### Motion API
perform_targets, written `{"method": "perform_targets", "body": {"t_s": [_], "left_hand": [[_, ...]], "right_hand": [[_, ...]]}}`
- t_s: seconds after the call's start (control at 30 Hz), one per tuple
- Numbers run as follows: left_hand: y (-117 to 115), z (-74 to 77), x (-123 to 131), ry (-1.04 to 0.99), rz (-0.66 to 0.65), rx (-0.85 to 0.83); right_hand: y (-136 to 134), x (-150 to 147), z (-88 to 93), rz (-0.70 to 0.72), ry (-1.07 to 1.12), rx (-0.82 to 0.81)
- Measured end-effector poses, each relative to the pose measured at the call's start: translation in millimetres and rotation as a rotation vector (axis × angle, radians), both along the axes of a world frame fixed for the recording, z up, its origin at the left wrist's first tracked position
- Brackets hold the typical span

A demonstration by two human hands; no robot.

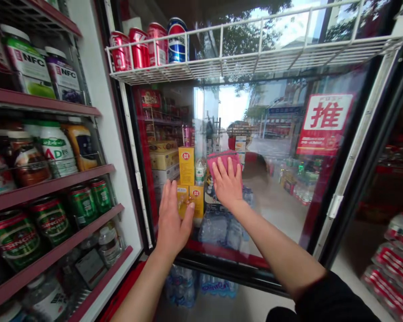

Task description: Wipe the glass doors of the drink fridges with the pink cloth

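My right hand (229, 185) presses a folded pink cloth (221, 157) with a grey edge against the inner glass (278, 179) of an opened fridge door. Its fingers are spread over the cloth. To its left, my left hand (173, 219) is raised with the palm towards the glass and holds nothing. Its fingers point up and the thumb is apart; I cannot tell whether it touches the pane. Above both hands, a white wire rack (242, 53) on the door carries several red cans (139, 47) and a blue can (177, 40).
Fridge shelves (50, 190) on the left hold juice bottles (30, 62), a white AD bottle (57, 150) and green beer cans (18, 239). A red push sign (325, 124) is on the glass. Wrapped bottle packs (392, 264) stand at the right, and water packs (218, 284) below the door.
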State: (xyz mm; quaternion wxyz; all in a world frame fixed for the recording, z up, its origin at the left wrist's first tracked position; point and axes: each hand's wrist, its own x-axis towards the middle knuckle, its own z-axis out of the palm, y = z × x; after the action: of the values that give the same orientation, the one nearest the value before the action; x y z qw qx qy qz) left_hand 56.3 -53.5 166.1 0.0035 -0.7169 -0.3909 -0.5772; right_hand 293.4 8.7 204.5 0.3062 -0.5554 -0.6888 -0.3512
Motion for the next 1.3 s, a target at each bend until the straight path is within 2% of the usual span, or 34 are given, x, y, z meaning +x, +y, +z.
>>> {"method": "perform_targets", "body": {"t_s": [0.1, 0.23, 0.37, 0.43, 0.5, 0.6, 0.77, 1.1, 1.3], "left_hand": [[11.5, -3.9, -7.7, 0.019, 0.032, -0.02], [23.7, -2.9, -9.5, 0.02, 0.08, -0.037], [30.9, 0.8, -7.6, 0.038, 0.132, -0.026], [33.9, 1.7, -7.9, 0.047, 0.162, -0.023], [36.9, 1.7, -8.4, 0.052, 0.187, -0.027], [41.2, 1.0, -5.8, 0.055, 0.194, -0.048], [44.0, 1.3, 13.6, 0.05, 0.146, -0.035], [33.9, 11.1, 54.5, 0.069, 0.008, 0.036], [29.5, 15.6, 77.0, 0.106, -0.032, 0.034]], "right_hand": [[20.6, -23.4, 10.0, 0.153, -0.133, -0.075], [57.3, -72.1, 13.2, 0.296, -0.451, -0.154], [85.2, -123.4, 10.1, 0.242, -0.677, -0.16], [89.1, -135.7, 8.8, 0.204, -0.686, -0.144], [86.6, -134.9, 7.5, 0.194, -0.646, -0.14], [74.4, -112.5, 3.7, 0.232, -0.514, -0.136], [41.8, -50.2, -6.5, 0.278, -0.311, -0.072], [-39.2, 96.4, -31.3, -0.079, -0.165, 0.185], [-67.5, 141.0, -41.4, -0.218, -0.116, 0.278]]}}
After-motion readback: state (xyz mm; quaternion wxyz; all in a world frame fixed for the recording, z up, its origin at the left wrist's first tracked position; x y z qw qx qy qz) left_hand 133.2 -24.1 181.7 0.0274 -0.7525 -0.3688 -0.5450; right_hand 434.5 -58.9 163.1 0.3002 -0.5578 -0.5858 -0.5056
